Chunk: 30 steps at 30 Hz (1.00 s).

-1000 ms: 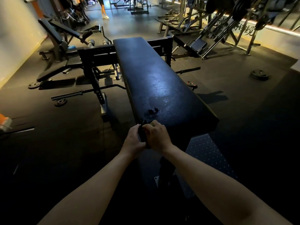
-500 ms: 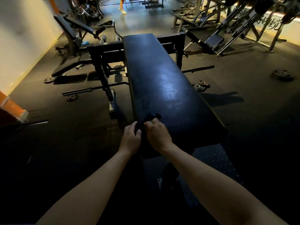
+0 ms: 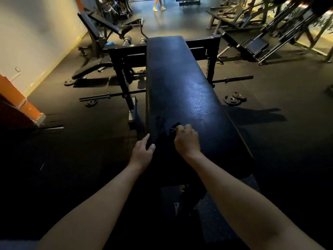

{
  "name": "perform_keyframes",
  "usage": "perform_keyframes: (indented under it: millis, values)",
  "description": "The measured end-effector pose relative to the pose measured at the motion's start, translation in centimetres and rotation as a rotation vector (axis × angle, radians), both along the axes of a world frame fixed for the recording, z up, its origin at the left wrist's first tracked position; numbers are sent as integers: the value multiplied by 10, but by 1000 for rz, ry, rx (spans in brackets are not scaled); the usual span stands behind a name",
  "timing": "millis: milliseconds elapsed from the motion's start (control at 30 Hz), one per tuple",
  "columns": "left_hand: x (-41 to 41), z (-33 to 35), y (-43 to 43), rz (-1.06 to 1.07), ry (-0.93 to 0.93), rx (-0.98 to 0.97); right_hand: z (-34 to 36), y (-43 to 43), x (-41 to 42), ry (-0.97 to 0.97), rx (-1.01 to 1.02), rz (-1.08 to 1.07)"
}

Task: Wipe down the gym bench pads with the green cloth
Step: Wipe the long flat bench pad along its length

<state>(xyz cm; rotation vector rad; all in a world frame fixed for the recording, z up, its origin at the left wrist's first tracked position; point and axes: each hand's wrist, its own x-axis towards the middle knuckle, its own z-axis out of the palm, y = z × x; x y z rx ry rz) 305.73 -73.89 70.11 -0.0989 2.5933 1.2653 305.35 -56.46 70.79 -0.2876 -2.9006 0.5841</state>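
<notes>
Over on the far left, a pale matte wall [image 3: 36, 33] meets a slanted orange block [image 3: 16, 98]. Beyond it stands an incline bench [image 3: 93, 27], with long flat black pads on a tubular frame. The rubber floor [image 3: 81, 132] is dull and finely grained. A small round weight plate [image 3: 91, 102] lies on it, just beside the sleeved end of a thin steel barbell [image 3: 111, 95]. The bar runs rightward past the square-section black rack frame [image 3: 126, 51].

The left hand [image 3: 143, 152] is at the near left edge of the bench pad [image 3: 180, 78] — fingers loose and slightly spread, holding nothing. Whether it actually touches the edge is hard to tell. The pad is a long rectangle with rounded corners, in black pebbled vinyl that is glossy where light falls mid-length (a duller, smeared patch shows near its left side, just beyond the hands).

The right hand [image 3: 187, 140] rests on top of the pad towards its near end, knuckles up. Its fingers are curled tightly round the cloth [image 3: 174, 128] — a small crumpled wad poking out past the fingertips and lying against the vinyl. In this light the cloth reads almost black, so its green cannot be made out.

Further right, two round plates [image 3: 232, 100] overlap on the floor, well apart from the pad. At the far right rise the slanted steel beams of a plate-loaded machine [image 3: 255, 46].
</notes>
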Motion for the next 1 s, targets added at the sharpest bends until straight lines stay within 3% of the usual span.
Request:
perform_keyframes:
  millis: [133,233,300,400,500,767,900,1000]
  values:
    - [-3,2,-4,38,18,19,1,-46,12,7,-23,295]
    - [-10,5,-6,29,13,10,6,-37,9,-18,-63,382]
    - [-16,8,-5,29,1,4,7,-14,-1,7,-12,291]
    - [-19,9,1,13,-14,-20,8,35,-21,0,99,-14]
    - [-18,4,4,6,13,-47,5,59,-33,-87,39,-186]
    - [-37,0,-18,-127,50,-5,7,-42,-7,-55,4,142]
    - [-45,0,-27,-186,67,2,9,-63,-4,-56,-55,167]
    - [-53,3,-21,-232,131,-98,12,-54,-7,-4,-41,144]
